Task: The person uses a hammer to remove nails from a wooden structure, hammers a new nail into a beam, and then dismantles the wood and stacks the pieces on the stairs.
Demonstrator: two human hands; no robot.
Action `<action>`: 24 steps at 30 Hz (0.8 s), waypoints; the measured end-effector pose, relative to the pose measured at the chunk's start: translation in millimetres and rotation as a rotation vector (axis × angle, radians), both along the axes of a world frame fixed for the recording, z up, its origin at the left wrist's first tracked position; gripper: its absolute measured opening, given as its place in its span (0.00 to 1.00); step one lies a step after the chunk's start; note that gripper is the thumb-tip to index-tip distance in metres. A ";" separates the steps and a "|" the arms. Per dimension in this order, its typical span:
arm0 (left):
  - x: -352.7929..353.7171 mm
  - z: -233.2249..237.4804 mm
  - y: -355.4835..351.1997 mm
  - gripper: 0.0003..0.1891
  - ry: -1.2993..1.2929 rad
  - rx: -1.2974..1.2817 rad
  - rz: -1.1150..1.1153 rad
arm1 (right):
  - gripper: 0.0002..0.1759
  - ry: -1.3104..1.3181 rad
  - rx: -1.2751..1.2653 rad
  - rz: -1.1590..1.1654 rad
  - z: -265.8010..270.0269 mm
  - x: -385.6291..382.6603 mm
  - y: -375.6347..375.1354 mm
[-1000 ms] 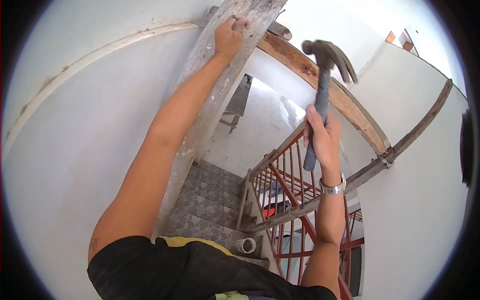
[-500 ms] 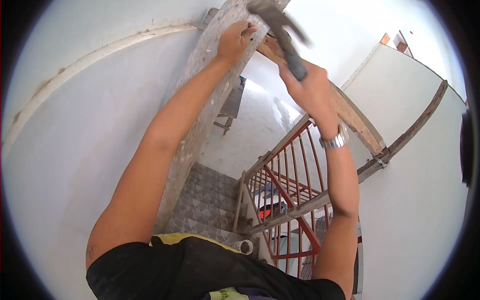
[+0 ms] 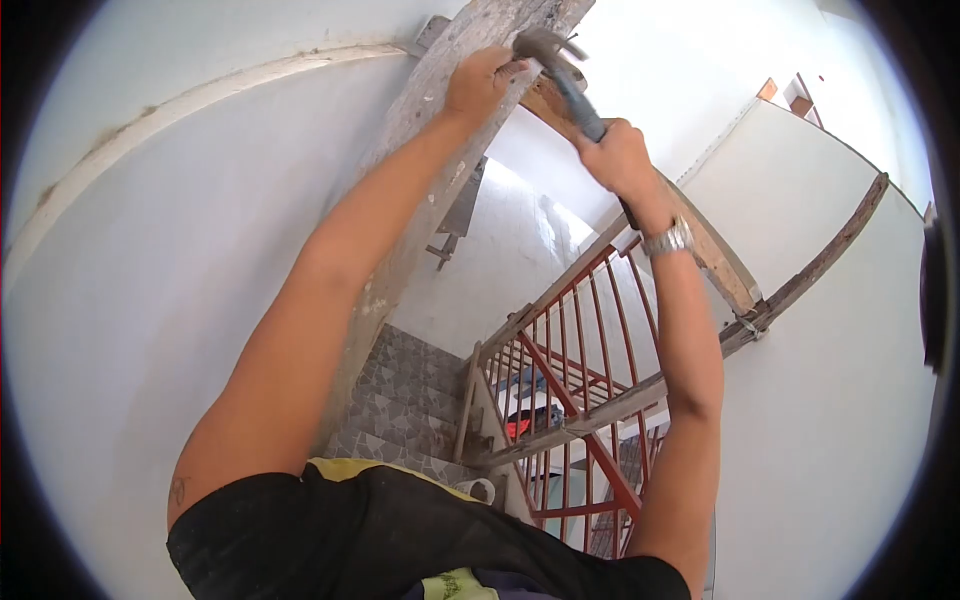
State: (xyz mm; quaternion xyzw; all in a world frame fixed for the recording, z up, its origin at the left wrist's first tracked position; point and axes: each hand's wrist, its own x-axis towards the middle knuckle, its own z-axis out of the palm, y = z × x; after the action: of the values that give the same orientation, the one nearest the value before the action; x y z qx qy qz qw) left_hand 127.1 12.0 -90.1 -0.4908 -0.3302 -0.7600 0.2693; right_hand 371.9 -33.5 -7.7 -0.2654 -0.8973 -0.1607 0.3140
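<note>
Raised in front of me, my left hand (image 3: pixel 480 88) rests against a long, weathered wooden plank (image 3: pixel 495 22). Its thumb and fingers are pinched together at the plank's edge, around something too small to make out. My right hand (image 3: pixel 617 158) is closed around the handle of a claw hammer (image 3: pixel 574 98). The hammer head is right beside my left fingertips, close to the plank, with the claw pointing to the right. Whether the head touches anything is hidden by the fingers. A metal watch (image 3: pixel 668 238) is on my right wrist.
A wooden beam (image 3: pixel 722 270) slants behind my right arm to a rough pole (image 3: pixel 810 270), tied at the joint. Below are red metal railings (image 3: pixel 600 310), tiled stairs (image 3: pixel 405 390) and a white container (image 3: pixel 483 490). A pale wall (image 3: pixel 240 200) stands on the left.
The hammer head has come down and closer to my left fingertips, from a raised, blurred position. My left hand keeps its pinch at the plank. The whole view has shifted slightly.
</note>
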 end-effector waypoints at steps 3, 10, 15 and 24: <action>-12.4 7.7 2.4 0.10 0.008 -0.037 0.108 | 0.28 0.100 -0.127 -0.104 21.7 -1.8 -24.3; 56.4 -24.8 -32.5 0.10 -0.318 0.164 -0.226 | 0.15 0.255 0.247 0.560 -11.5 29.9 -5.0; 110.8 -79.3 1.1 0.19 -0.615 -0.334 -1.200 | 0.20 0.096 -0.105 0.131 2.0 21.1 -14.4; 123.8 -14.0 13.1 0.37 -1.111 0.121 -1.336 | 0.22 0.063 -0.075 0.290 31.3 36.8 2.2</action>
State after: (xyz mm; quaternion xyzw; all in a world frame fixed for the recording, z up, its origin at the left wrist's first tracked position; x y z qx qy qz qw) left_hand 250.9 25.1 -104.2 -0.1247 -0.0158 -0.9045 -0.4076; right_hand 408.7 -31.4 23.5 -0.1494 -0.9214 -0.0716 0.3516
